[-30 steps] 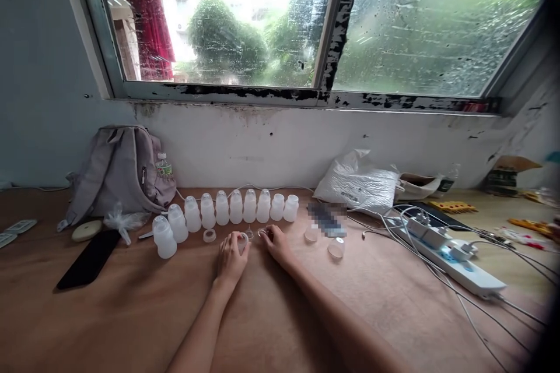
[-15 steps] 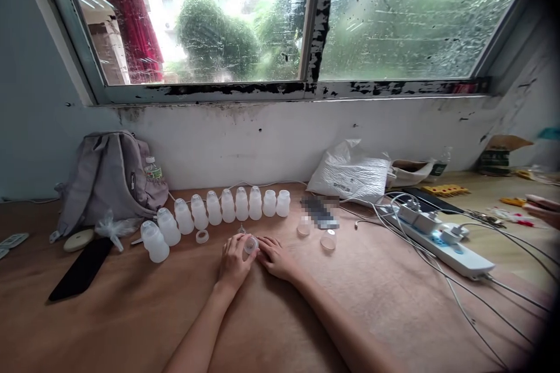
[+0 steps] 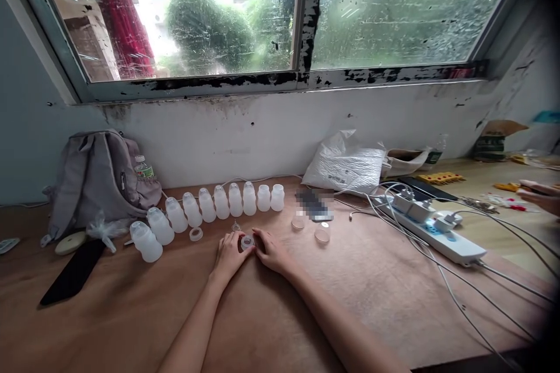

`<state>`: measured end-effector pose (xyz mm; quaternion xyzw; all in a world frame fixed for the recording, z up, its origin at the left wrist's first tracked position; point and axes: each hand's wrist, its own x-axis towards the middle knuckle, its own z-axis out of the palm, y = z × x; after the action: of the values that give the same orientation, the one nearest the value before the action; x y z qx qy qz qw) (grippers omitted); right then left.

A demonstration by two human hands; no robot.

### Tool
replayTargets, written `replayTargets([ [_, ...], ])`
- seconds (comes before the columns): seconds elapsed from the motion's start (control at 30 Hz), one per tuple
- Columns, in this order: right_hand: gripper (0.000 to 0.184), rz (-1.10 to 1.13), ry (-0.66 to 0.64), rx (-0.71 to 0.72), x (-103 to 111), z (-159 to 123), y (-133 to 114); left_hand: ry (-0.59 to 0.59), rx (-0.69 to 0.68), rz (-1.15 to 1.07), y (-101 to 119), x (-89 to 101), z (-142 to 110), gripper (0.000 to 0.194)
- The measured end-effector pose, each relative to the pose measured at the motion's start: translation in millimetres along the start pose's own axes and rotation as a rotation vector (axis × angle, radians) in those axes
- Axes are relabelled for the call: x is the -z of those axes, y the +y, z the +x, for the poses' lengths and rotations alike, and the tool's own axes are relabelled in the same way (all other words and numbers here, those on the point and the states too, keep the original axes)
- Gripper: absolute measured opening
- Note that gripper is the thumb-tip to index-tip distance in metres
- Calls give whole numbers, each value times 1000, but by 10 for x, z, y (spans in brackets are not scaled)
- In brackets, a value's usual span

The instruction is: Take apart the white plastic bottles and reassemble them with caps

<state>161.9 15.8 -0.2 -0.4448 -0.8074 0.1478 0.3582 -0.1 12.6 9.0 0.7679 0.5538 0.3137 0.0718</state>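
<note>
Between my hands, near the middle of the table, is a small translucent bottle collar (image 3: pixel 247 242) with a round opening facing up. My left hand (image 3: pixel 229 255) grips its left side with thumb and fingers. From the right, the curled fingers of my right hand (image 3: pixel 270 252) close on the other edge. Just beyond my left fingertips stands a clear bottle nipple (image 3: pixel 236 226). A loose white ring (image 3: pixel 196 234) lies farther left. Behind these curves a row of several frosted baby bottles (image 3: pixel 206 205); most have covered tops, while the two at the right end (image 3: pixel 277 198) have open necks.
Two clear caps (image 3: pixel 322 235) lie right of my hands near a blurred dark object (image 3: pixel 315 205). A white power strip (image 3: pixel 437 236) with trailing cables occupies the right side. A grey backpack (image 3: pixel 102 178) and black phone-like slab (image 3: pixel 73 273) are left. Another person's hand (image 3: pixel 540 195) shows far right.
The collar has turned in my fingers and shows its ring opening more plainly. My right hand has drawn slightly away from my left. The whole view has shifted a little.
</note>
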Motion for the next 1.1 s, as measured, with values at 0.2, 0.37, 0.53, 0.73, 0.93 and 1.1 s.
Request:
replayTargets([
  [0.2,41,-5,20,-3,-17,-8,25,46,27,-5,-17,-4,-3,31],
  [0.37,39,3,30,2,-27,-12,37,46,40,-29,-45,-7,-9,32],
  [0.53,38,-12,32,-1,-33,-13,31,67,56,-110,-22,12,-13,37],
  [0.73,45,-2,27,12,16,-14,-24,49,133,-523,3,51,9,17],
  [0.93,22,157,102,4,109,-30,-245,0,197,-733,66,74,-50,30],
  [1.1,13,324,113,-131,100,-30,-365,-70,244,-874,185,79,-131,35],
])
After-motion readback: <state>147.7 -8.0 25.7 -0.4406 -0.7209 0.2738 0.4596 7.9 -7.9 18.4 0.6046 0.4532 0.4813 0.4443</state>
